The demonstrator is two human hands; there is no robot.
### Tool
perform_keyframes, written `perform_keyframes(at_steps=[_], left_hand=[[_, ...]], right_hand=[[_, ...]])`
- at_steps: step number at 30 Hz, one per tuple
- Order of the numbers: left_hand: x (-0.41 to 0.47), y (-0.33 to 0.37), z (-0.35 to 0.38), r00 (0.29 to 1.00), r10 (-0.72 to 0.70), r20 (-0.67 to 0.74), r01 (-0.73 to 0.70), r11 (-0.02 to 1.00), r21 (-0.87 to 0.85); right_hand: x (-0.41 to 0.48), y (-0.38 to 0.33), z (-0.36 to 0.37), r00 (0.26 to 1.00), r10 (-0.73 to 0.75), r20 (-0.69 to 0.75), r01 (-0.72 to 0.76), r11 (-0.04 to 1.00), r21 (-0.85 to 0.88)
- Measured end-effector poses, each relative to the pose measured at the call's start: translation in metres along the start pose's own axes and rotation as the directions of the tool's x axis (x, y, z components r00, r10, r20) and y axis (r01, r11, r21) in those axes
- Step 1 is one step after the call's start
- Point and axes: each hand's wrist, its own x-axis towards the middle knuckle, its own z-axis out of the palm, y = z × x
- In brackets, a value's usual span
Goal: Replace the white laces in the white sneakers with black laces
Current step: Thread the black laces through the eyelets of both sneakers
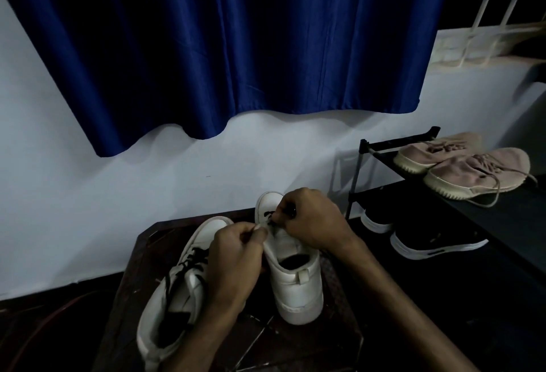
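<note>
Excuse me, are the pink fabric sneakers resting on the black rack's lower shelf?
No, the pink fabric sneakers lie on the top shelf of the black metal rack.

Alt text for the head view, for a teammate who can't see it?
The left hand and right hand pinch a black lace at the front eyelets of a white sneaker on a dark table. A second sneaker, black-laced, lies beside it; pink shoes and black shoes sit on a rack at right.

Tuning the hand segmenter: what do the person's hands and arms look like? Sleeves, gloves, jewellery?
Bare left hand and right hand, no gloves. Both forearms uncovered to the frame edge, no sleeve showing. No watch, ring or band visible in the dim light.
</note>
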Motion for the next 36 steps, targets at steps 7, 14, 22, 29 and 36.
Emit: perform_keyframes(at_steps=[7, 14, 22, 29, 36], left_hand=[[0.0, 0.0, 0.003, 0.997, 0.079, -0.007, -0.079, 0.995, 0.054], [0.002, -0.002, 0.002, 0.996, 0.068, 0.059, -0.071, 0.996, 0.054], [0.007, -0.002, 0.002, 0.998, -0.005, 0.064, 0.003, 1.0, 0.03], [0.009, 0.004, 0.002, 0.996, -0.083, 0.036, 0.078, 0.99, 0.12], [0.007, 0.013, -0.001, 0.96, -0.274, 0.06, 0.28, 0.944, -0.177]], right_hand=[[-0.001, -0.005, 0.0, 0.999, -0.032, -0.005, 0.032, 0.993, -0.113], [-0.008, -0.014, 0.005, 0.994, -0.093, -0.063, 0.075, 0.967, -0.244], [-0.004, 0.012, 0.006, 0.997, -0.067, 0.032, 0.057, 0.968, 0.245], [-0.024, 0.027, 0.017, 0.998, -0.063, -0.005, 0.061, 0.94, 0.335], [-0.041, 0.032, 0.022, 0.979, 0.044, -0.198, 0.029, 0.936, 0.35]])
